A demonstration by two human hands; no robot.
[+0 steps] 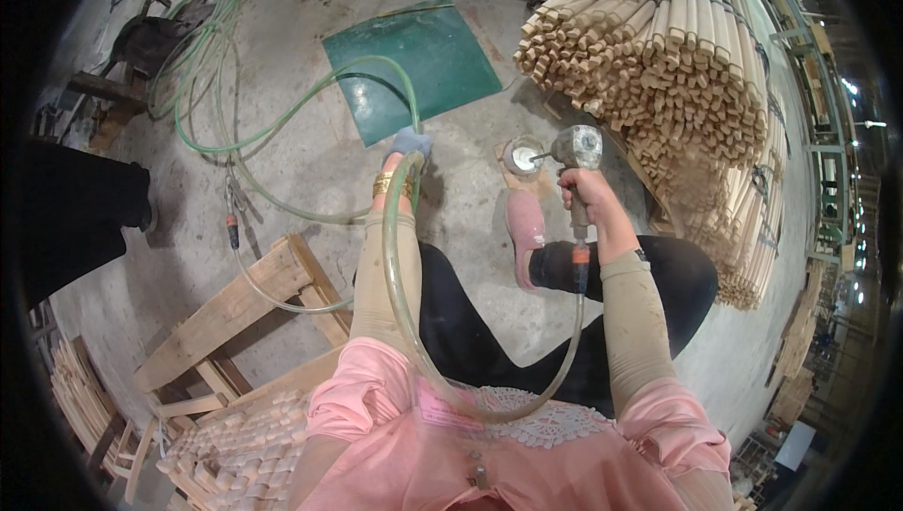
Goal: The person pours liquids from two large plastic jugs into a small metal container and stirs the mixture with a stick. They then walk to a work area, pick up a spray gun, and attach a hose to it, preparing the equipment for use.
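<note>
My right hand (587, 193) is wrapped round the handle of a silver air drill (577, 146). Its thin bit points left, the tip over a small round pot (524, 157) with white stuff inside. A clear air hose (398, 271) runs from the orange-and-black coupling (580, 259) under the handle, loops across my chest and comes up to my left hand (409, 143). That hand wears a blue-grey glove and is closed round the hose; its fingers are partly hidden. Beyond the glove the green hose (374, 60) curves away over the floor.
A dark green sheet (419, 64) lies on the concrete ahead. Bundled wooden sticks (658, 59) are stacked at the right. Near my left side stands a wooden frame (230, 313) with a woven seat (245, 450). Another hose coupling (232, 229) and a person's dark clothing (80, 210) are at left.
</note>
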